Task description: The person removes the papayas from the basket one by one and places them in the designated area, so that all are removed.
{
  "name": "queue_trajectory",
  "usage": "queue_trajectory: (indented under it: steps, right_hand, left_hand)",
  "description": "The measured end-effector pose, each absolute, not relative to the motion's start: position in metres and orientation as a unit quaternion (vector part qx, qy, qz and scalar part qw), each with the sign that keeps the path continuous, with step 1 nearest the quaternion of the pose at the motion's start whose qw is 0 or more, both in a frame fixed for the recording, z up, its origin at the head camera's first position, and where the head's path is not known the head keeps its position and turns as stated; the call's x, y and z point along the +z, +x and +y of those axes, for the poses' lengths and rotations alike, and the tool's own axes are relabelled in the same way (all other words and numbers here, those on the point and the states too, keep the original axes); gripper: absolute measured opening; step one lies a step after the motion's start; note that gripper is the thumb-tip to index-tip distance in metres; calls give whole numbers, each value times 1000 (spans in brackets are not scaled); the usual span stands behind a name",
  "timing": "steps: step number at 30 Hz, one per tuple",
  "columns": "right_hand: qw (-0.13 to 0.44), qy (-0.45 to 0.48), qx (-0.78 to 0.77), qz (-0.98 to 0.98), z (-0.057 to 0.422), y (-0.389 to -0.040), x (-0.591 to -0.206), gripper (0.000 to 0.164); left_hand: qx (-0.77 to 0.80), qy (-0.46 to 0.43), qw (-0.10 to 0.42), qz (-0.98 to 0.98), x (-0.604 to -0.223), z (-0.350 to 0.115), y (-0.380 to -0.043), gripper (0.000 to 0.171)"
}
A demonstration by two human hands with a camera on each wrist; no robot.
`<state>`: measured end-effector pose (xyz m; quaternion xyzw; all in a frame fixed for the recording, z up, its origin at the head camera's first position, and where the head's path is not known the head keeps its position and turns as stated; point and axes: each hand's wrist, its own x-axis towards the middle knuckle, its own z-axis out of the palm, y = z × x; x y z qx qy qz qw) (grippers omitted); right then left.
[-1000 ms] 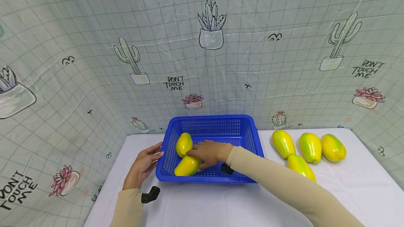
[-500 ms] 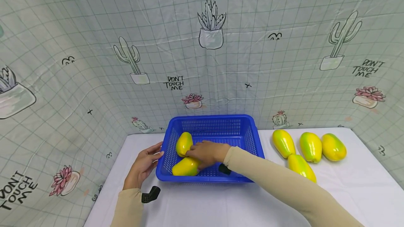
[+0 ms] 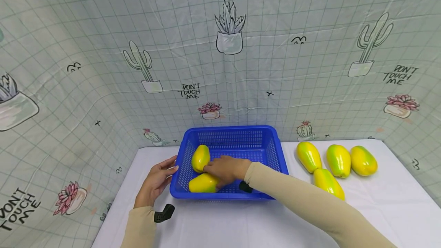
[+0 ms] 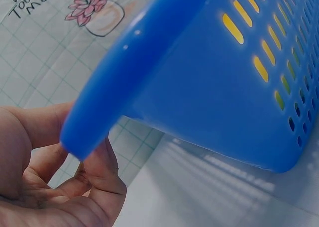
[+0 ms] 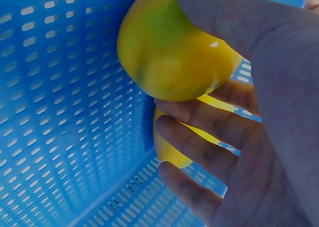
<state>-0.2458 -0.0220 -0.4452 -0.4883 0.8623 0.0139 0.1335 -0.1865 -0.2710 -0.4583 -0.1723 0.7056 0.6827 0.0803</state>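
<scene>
A blue plastic basket point(image 3: 237, 195) with slotted walls sits on the white table. At its left side my left hand point(image 3: 159, 179) pinches the rim between thumb and fingers, as the left wrist view shows on the basket rim point(image 4: 129, 67). My right hand point(image 3: 227, 169) reaches inside and holds a yellow-green papaya point(image 3: 202, 183) in the front left corner. In the right wrist view, the thumb lies over this papaya point(image 5: 174, 57) and fingers point(image 5: 199, 147) spread along its lower side. Behind it lies a second papaya point(image 3: 201, 158), against the left wall.
Several more papayas lie on the table right of the basket, among them a back one point(image 3: 309, 157) and a front one point(image 3: 329, 184) partly behind the right sleeve point(image 3: 303, 198). A patterned cloth backdrop point(image 3: 241, 87) rises behind the table point(image 3: 213, 225).
The right hand has moved slightly left with the held papaya, which now sits nearer the basket's front left corner. The left hand stays at the rim.
</scene>
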Motion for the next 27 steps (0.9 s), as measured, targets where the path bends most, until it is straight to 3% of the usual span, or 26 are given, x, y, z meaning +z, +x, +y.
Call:
queue_trajectory:
  steps: [17, 27]
  right_hand:
    - [164, -412, 1, 896, 1, -243, -439, 56]
    - [141, -483, 14, 864, 6, -247, -432, 86]
  left_hand:
    - [685, -173, 83, 702, -459, -272, -188, 55]
    - [689, -172, 80, 699, -458, -271, -187, 55]
